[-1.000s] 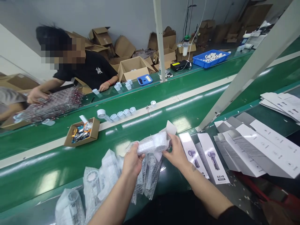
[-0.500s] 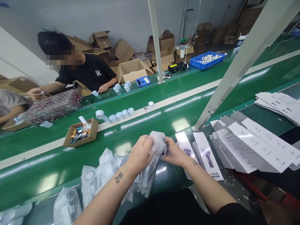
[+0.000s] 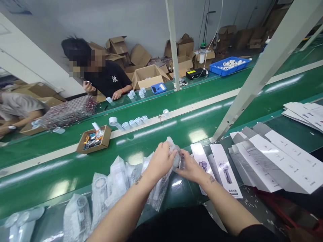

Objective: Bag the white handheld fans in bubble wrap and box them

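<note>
At the near edge of the green bench, bubble-wrapped parts (image 3: 101,196) lie in a loose row, each a white cylindrical piece in a clear pouch, running from the lower left corner up toward the hands. The left hand (image 3: 161,161) and the right hand (image 3: 189,167) meet just above this row, both closed on one small bubble-wrap pouch (image 3: 176,155). The left hand's fingers curl over its top and left side, the right hand's fingers pinch its lower right edge, and the pouch is held up off the bench, between the two hands. What is inside it cannot be made out.

Just right of the hands, flat printed cartons (image 3: 222,168) showing a purple handheld device lie on the bench, and beyond them a fanned stack of grey and white folded carton blanks (image 3: 275,158). A slanted white frame post (image 3: 252,80) rises from the bench edge near them.

Farther out, on the conveyor belt (image 3: 176,124), an open cardboard box (image 3: 94,139) holds small colourful tools, and a row of small white caps (image 3: 133,121) sits along the pale centre strip.

Across the belt, a person in a black T-shirt (image 3: 108,79) sits with one hand by more white caps. Behind stand open cardboard cartons (image 3: 147,75) and a blue tray (image 3: 228,64) of white parts.
</note>
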The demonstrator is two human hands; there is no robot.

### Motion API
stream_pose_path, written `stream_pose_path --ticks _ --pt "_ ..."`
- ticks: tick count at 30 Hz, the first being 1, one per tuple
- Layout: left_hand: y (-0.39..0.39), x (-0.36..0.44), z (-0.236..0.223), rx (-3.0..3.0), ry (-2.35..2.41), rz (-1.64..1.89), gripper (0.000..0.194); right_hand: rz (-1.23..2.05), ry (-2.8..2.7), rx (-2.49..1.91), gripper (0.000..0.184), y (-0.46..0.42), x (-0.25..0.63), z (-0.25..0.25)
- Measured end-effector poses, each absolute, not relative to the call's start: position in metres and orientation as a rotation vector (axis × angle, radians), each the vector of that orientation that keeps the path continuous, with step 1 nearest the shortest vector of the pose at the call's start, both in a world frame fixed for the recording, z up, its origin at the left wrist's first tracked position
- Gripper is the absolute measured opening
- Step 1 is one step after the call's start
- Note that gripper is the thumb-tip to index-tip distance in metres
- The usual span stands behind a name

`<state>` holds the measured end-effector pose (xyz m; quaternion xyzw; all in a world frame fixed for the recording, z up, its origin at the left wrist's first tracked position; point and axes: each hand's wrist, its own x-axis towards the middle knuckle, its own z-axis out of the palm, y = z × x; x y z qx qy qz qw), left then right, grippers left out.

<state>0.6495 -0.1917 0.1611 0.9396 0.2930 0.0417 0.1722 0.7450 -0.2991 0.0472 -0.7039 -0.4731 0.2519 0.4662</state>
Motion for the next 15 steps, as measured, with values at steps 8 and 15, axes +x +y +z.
stream_pose_path --ticks 8,15 --pt "-0.202 0.627 0.139 2.884 0.414 -0.063 0.036 0.648 -1.209 -1.560 0.062 -0.303 0.744 0.045" --pt "-0.196 0.611 0.090 3.193 0.150 -0.118 0.017 0.718 -1.071 -1.688 0.049 -0.330 0.776 0.047"
